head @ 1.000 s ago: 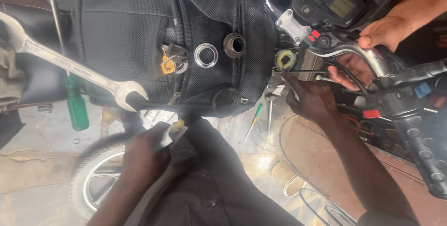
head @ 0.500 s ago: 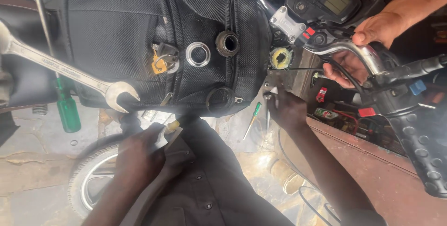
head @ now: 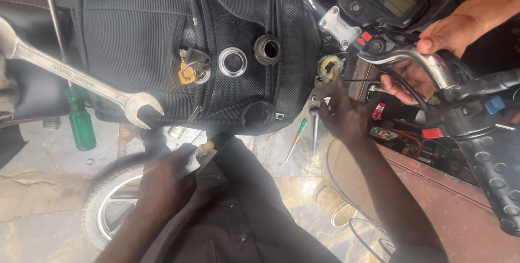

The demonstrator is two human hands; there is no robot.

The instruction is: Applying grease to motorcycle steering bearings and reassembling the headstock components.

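Below, a cracked concrete floor (head: 43, 187); left hand (head: 165, 179) clutches shirt pocket (head: 203, 157), right hand (head: 341, 114) grips pliers (head: 314, 111).

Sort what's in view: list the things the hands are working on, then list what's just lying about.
In hand:
right hand on pliers near yellow-ringed socket
left hand at shirt pocket

Lying about:
big spanner
green screwdriver
keys
small screwdriver
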